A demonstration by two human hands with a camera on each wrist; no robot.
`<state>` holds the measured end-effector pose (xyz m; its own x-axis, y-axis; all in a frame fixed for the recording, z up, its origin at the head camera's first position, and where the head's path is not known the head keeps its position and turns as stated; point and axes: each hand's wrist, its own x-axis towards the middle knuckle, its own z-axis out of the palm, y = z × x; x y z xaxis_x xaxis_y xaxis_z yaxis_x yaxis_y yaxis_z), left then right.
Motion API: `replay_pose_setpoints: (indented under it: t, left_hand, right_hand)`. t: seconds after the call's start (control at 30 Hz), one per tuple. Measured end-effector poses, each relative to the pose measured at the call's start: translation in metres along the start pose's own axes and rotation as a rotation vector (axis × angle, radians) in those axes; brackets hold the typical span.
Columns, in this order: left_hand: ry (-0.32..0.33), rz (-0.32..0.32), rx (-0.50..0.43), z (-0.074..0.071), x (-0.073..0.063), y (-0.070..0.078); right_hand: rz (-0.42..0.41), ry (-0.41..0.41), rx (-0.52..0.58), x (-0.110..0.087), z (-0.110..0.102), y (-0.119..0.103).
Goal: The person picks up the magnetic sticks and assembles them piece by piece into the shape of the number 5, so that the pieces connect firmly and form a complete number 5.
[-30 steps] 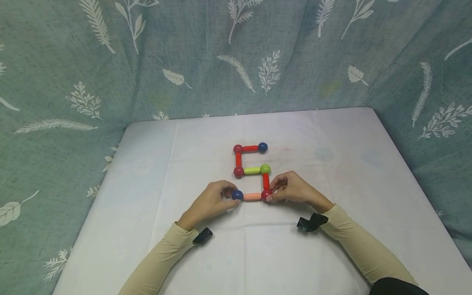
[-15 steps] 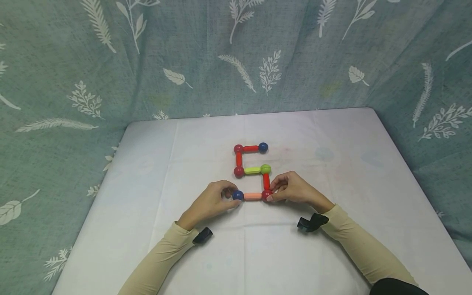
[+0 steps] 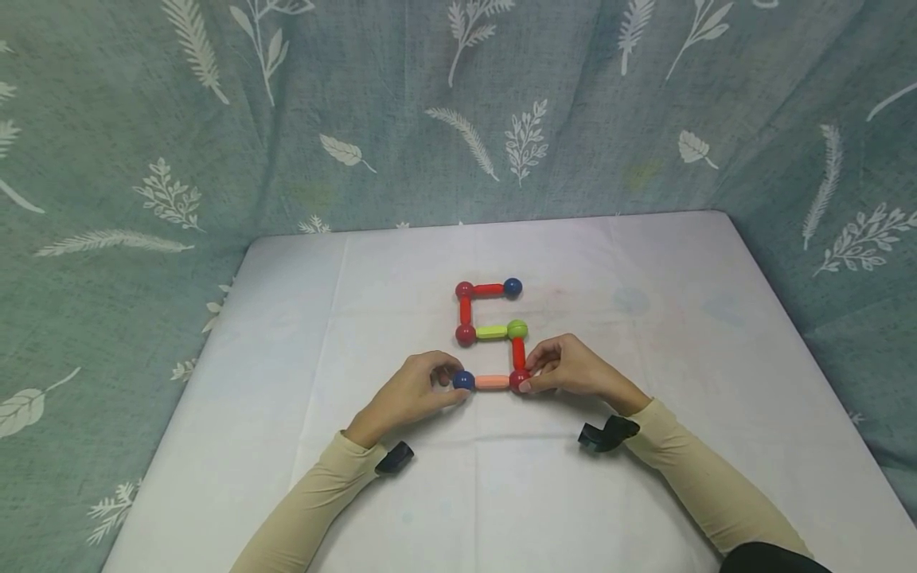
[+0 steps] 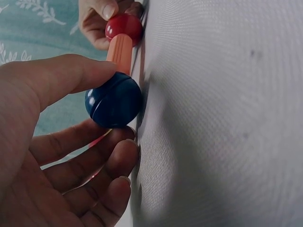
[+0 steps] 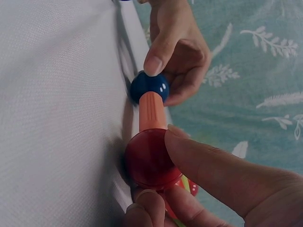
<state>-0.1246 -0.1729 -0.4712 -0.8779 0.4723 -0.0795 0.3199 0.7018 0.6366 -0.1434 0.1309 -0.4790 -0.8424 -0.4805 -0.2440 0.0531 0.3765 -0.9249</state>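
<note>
A chain of magnetic balls and rods lies on the white cloth in an S-like zigzag. My left hand pinches the near blue ball between thumb and fingers. With my right hand I pinch the near red ball. An orange rod joins these two balls. From the red ball a red rod runs back to a green ball. A lime rod links that to another red ball. Farther back come a red rod, a red ball, a red rod and a blue ball.
The white-covered table spreads around the chain. A blue-green leaf-patterned curtain hangs along its back and sides. Black wrist devices sit at both sleeves.
</note>
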Motion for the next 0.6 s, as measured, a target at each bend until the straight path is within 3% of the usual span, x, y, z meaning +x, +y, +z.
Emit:
replay_pose_setpoints:
  t: [0.6]
  left_hand:
    - [-0.006, -0.034, 0.003, 0.0007, 0.0004, 0.0019]
  right_hand:
    - [0.003, -0.006, -0.004, -0.0017, -0.0022, -0.0017]
